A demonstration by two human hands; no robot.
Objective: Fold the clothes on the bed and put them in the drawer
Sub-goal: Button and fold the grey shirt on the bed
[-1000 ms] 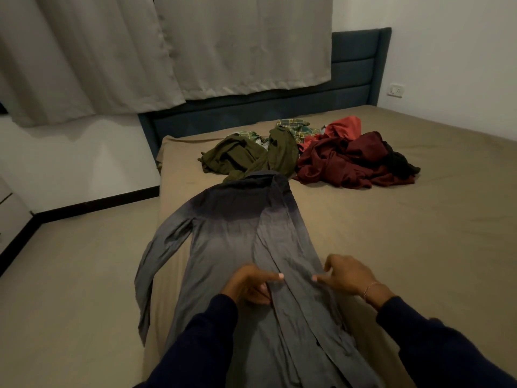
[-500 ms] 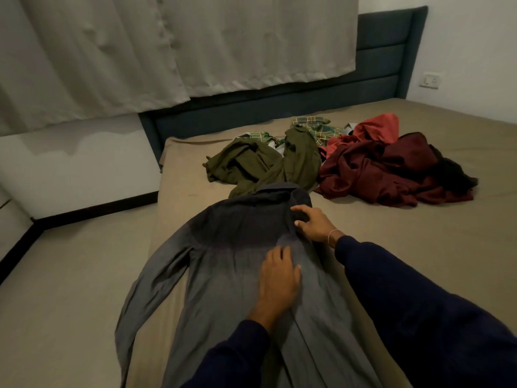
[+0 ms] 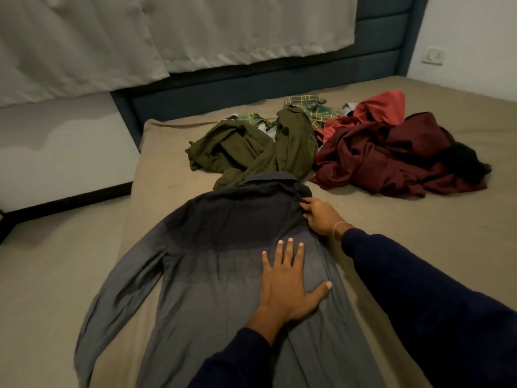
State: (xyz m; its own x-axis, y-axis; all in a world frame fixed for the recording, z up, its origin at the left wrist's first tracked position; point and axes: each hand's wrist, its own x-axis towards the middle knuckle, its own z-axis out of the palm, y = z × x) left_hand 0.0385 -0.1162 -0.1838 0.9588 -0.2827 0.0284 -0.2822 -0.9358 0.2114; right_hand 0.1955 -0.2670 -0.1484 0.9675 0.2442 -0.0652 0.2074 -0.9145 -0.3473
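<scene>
A grey long-sleeved shirt, darker at the shoulders, lies spread lengthwise on the bed, its left sleeve hanging over the bed's edge. My left hand presses flat on the shirt's right half, fingers straight and spread. At the right shoulder, just below the collar, my right hand holds the shirt's folded edge with curled fingers. Behind the shirt lies a pile of loose clothes: an olive green garment, a green plaid one, a dark red one and a brighter red one.
A dark blue headboard stands behind the bed under pale curtains. Tan floor lies to the left of the bed. A wall socket sits at the upper right. No drawer is in view.
Both hands moved up the shirt from its lower middle. The left hand now lies flat on the chest area and the right has reached the shoulder by the collar. The camera leaned closer.
</scene>
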